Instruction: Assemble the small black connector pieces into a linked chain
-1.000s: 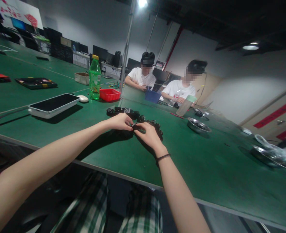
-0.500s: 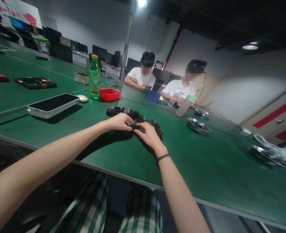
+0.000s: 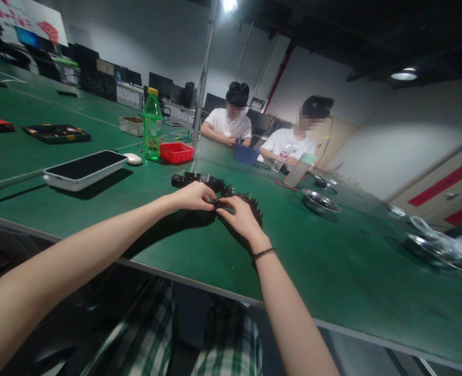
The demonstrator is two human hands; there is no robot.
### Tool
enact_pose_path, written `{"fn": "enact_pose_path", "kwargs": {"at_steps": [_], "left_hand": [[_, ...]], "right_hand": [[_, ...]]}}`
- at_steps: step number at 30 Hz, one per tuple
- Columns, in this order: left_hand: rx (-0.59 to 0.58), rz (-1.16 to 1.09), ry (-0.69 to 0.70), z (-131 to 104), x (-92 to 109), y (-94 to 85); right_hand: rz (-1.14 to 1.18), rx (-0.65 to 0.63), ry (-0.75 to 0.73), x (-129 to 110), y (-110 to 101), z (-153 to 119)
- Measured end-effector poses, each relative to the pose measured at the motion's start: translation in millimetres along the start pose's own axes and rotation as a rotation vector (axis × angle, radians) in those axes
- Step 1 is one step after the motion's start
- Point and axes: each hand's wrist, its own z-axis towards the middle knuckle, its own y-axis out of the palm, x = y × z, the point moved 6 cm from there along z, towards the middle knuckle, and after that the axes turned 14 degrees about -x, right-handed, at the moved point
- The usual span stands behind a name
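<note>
The left hand (image 3: 195, 197) and the right hand (image 3: 239, 214) meet over the green counter (image 3: 199, 250), their fingertips pinching a small dark piece (image 3: 216, 204) between them; its exact shape is hidden by the fingers. Just beyond the right hand, and partly behind it, lies a pile of small black parts (image 3: 252, 201), and next to that, behind the left hand, is a row of larger black pieces (image 3: 197, 180). The main risk is a slip: the piece is tiny and held only by the tips, so uneven pressure from the two sides could make it spring out and drop among the black parts, where its matching colour would make it hard to pick out. The right hand sits so close to the pile that a small sideways shift of the wrist could scatter some of it. Pressing while the fingers cover the piece could also leave it crooked without the person seeing, since its edges are barely visible. The metal bowl (image 3: 320, 202) stands apart on the right, while the red tray (image 3: 176, 152) and the green bottle (image 3: 152, 125) stand beyond the left hand; the upright bottle could topple if the left arm swung forward carelessly, though it looks well out of the way.
</note>
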Motion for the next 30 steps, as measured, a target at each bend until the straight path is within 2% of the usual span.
{"fn": "enact_pose_path", "kwargs": {"at_steps": [16, 30], "left_hand": [[-0.003, -0.006, 0.018, -1.4, 3.2, -0.5], [-0.009, -0.016, 0.021, 1.0, -1.4, 1.0]], "right_hand": [[-0.023, 0.003, -0.034, -1.7, -0.6, -0.6], [0.047, 0.014, -0.030, -2.9, -1.5, -1.3]]}}
